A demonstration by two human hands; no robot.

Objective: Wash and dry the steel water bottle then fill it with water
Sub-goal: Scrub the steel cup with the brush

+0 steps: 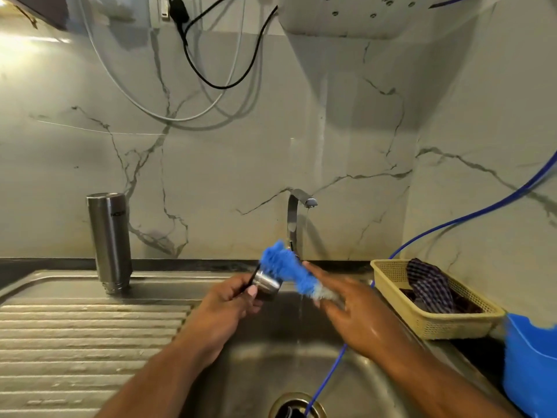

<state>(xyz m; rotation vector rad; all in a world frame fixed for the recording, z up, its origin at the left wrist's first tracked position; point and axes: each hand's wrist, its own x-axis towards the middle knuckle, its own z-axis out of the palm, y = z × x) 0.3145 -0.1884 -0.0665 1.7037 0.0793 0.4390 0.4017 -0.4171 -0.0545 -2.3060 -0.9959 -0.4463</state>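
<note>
While a thin stream falls from the tap [297, 212], both forearms reach forward over the sink [271, 360]. The left grip [232, 300], knuckles up, is curled around the bottle's steel cap [266, 285], with a thin black strap passing between its fingers. The right grip [352, 309], wet and with fingers stretched leftward, clamps the pale end of a blue brush [286, 271] whose bristles touch the cap. The steel water bottle [110, 236] stands upside down on the ribbed drainboard [90, 327], well apart to the left.
</note>
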